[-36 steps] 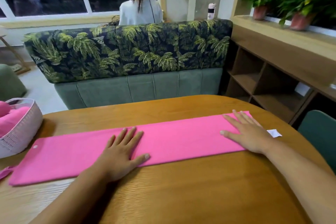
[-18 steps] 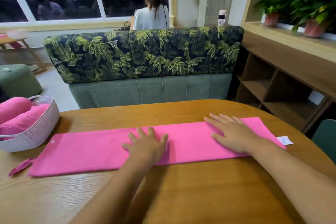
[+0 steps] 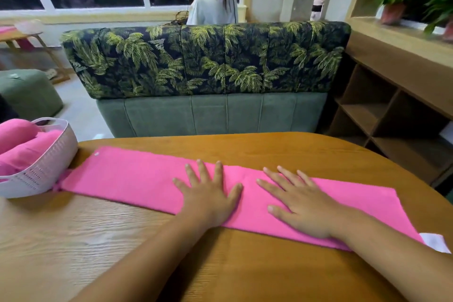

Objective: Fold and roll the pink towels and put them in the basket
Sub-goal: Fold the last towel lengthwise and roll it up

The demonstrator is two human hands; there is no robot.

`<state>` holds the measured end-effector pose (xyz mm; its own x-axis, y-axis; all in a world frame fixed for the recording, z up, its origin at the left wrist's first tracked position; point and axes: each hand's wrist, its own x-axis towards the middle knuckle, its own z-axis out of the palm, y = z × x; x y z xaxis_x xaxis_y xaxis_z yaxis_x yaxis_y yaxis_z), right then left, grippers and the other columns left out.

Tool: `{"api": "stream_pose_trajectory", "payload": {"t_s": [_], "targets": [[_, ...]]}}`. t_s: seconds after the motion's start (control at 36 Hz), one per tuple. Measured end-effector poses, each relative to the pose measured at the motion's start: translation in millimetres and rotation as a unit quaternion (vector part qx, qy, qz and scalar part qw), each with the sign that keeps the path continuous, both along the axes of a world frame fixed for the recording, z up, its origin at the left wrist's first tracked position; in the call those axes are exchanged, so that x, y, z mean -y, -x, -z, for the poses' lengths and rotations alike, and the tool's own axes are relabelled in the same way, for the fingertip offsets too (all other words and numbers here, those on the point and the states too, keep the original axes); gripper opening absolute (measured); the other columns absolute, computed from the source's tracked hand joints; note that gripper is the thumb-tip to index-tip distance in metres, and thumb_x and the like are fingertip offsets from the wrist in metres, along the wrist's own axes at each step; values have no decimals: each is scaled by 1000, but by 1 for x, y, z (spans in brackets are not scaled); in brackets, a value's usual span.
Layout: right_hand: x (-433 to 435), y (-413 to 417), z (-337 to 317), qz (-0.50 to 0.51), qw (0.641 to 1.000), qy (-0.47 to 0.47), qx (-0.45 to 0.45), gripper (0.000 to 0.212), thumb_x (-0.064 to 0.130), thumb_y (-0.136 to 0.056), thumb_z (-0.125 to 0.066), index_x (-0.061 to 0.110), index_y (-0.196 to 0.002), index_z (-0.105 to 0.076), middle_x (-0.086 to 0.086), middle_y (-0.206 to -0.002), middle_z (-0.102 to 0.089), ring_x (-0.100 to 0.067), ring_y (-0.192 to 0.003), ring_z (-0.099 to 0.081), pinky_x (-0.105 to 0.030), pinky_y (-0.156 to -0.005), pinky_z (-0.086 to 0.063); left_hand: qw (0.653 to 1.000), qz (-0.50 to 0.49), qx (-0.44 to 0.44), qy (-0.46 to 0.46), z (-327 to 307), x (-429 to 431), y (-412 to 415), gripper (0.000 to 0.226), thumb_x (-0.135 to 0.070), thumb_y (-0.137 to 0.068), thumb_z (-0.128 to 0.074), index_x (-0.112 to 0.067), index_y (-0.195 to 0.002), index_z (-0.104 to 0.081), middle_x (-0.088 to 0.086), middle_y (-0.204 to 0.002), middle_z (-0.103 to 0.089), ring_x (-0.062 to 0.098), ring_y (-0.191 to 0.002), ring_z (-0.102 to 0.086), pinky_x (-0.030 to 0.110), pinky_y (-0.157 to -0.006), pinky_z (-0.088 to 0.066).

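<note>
Towel: the pink towel (image 3: 127, 176) lies folded into a long strip across the wooden table (image 3: 245, 272), its left end just beside the basket (image 3: 49, 162).
Left: my left hand (image 3: 210, 193) lies flat on the middle of the strip, fingers straight and spread, holding nothing.
Right: my right hand (image 3: 301, 201) lies palm down just beside it, fingers wide, also on the strip.
Basket: white, at the table's left edge, with rolled towels (image 3: 22, 144) inside.
Label: a white label (image 3: 435, 241) pokes out at the strip's right end.
</note>
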<state>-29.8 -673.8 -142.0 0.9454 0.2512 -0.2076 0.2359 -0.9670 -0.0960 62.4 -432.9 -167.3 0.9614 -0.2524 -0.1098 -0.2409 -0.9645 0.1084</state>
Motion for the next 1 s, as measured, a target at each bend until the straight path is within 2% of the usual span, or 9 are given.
{"api": "stream_pose_trajectory", "payload": {"t_s": [0.17, 0.31, 0.5, 0.58, 0.64, 0.72, 0.81, 0.89, 1.0], "targets": [[-44, 41, -3, 107, 994, 9, -14, 80, 82, -95, -10, 46, -159, 22, 10, -169, 30, -23, -158, 21, -55, -128, 4, 989, 145, -5, -9, -8, -9, -29, 94, -90, -87, -17, -41, -163, 6, 12, -172, 13, 42, -157, 12, 73, -117, 6], [-77, 66, -16, 125, 992, 21, -23, 97, 91, -87, -19, 40, -164, 8, -2, -174, 13, -28, -159, 3, -56, -124, -11, 962, 271, -5, -25, -13, -21, -50, 87, -87, -90, -21, -47, -161, 9, 8, -172, 13, 34, -158, 14, 68, -121, 5], [-100, 77, -29, 85, 996, 33, -6, 85, 85, -91, -22, 45, -164, -7, -4, -172, -13, -28, -153, -17, -52, -121, -20, 913, 406, 31, -25, -24, -36, -74, 83, -83, -93, -31, -48, -162, -2, 4, -174, -1, 28, -160, 1, 61, -126, -1], [-101, 73, -26, 54, 998, 17, 13, 75, 78, -96, -25, 48, -163, -8, -1, -174, -6, -30, -158, -6, -54, -125, -12, 902, 421, 68, -65, -35, -38, -76, 81, -83, -93, -22, -42, -163, -13, 2, -173, -12, 27, -159, -11, 60, -126, -7], [-94, 67, -23, 11, 1000, -7, 19, 73, 73, -99, -30, 50, -163, -4, 8, -174, 9, -24, -160, 11, -51, -127, -3, 906, 399, 121, -74, -40, -39, -61, 72, -72, -99, -23, -34, -159, -31, 1, -167, -33, 26, -153, -29, 58, -124, -20], [-78, 57, -18, -47, 998, -28, 36, 72, 71, -100, -32, 53, -162, -1, 21, -170, 20, -10, -157, 22, -46, -128, 6, 950, 261, 170, 5, -30, -48, -13, 50, -52, -98, -28, -27, -131, -58, -3, -136, -61, 26, -130, -54, 49, -111, -38], [-74, 52, -8, -59, 997, -38, 25, 72, 69, -100, -31, 54, -161, 2, 24, -169, 22, -4, -155, 25, -49, -129, 6, 978, 138, 107, 113, -10, -58, 44, 59, -57, -95, -25, -25, -135, -56, -1, -146, -53, 26, -138, -46, 43, -115, -36], [-80, 52, 2, -59, 997, -44, 23, 69, 67, -102, -29, 56, -160, 5, 25, -167, 25, -1, -153, 29, -51, -129, 7, 989, 93, 62, 96, -1, -65, 80, 78, -65, -98, -14, -24, -164, -21, 2, -172, -14, 21, -159, -10, 43, -127, -10], [-87, 48, 5, -38, 998, -45, 24, 68, 68, -102, -27, 58, -159, 9, 26, -167, 25, -1, -151, 32, -49, -127, 12, 993, 95, 14, 76, -4, -66, 75, 75, -65, -104, -14, -26, -166, 3, -3, -173, 10, 14, -159, 11, 45, -128, 4]]}}
